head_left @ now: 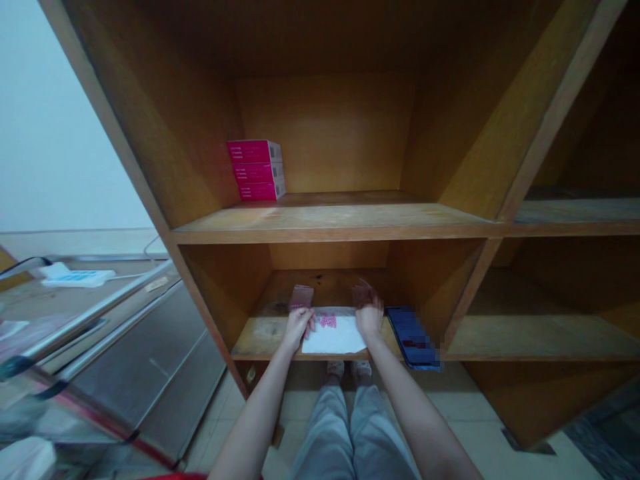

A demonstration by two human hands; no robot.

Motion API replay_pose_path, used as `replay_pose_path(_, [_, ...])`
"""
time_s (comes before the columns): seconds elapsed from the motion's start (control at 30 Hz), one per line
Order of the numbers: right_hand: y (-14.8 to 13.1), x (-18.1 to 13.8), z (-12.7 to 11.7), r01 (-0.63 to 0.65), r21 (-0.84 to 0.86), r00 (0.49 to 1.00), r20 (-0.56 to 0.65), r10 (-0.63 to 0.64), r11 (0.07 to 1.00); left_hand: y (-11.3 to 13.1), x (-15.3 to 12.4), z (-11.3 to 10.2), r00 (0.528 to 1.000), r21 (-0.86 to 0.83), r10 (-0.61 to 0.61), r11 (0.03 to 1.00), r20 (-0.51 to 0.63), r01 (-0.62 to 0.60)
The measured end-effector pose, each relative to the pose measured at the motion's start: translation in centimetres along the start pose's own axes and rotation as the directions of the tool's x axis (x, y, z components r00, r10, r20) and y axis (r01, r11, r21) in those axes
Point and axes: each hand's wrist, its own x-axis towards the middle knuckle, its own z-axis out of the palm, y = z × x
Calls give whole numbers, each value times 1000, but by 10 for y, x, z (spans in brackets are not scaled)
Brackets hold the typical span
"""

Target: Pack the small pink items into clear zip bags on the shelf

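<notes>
On the lower shelf lies a white sheet point(335, 340) with small pink pieces point(328, 321) gathered near its far edge. My left hand point(299, 325) is at the sheet's left side, its fingers curled together. Just beyond it is a stack of thin, pinkish-brown packets point(302, 297); whether the fingers hold anything is hidden. My right hand point(370, 316) reaches past the sheet's right side, fingers closed at a second pile of thin brownish packets point(361, 293). One thin edge stands raised there, somewhat blurred.
Three bright pink boxes point(257, 171) are stacked on the upper shelf point(350, 217), at its left. A dark blue flat object point(413, 337), partly pixelated, lies right of my right hand. A metal-framed cart point(145, 360) stands left of the wooden shelving.
</notes>
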Motion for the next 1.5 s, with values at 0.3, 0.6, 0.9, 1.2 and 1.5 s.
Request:
replay_pose_path(0.3, [-10, 0, -15, 110, 329, 986, -158, -60, 938, 4, -2, 1, 1000, 12, -12, 1000, -12, 12])
replay_pose_path(0.6, [-34, -8, -27, 113, 540, 989, -143, -41, 834, 5, -2, 3, 1000, 8, -11, 1000, -3, 11])
replay_pose_path(0.9, [-41, -31, -21, -5, 646, 1000, 0, 6, 763, 7, -4, 4, 994, 6, 30, 1000, -107, -29])
replay_pose_path(1.2, [-41, -30, -19, 69, 660, 996, 2, -94, 748, 44, 12, 31, 961, -66, 189, 976, -201, -206])
replay_pose_path(1.5, [-38, -30, -15, 97, 658, 992, 0, -129, 747, 58, 33, 55, 979, -171, 78, 979, -190, -111])
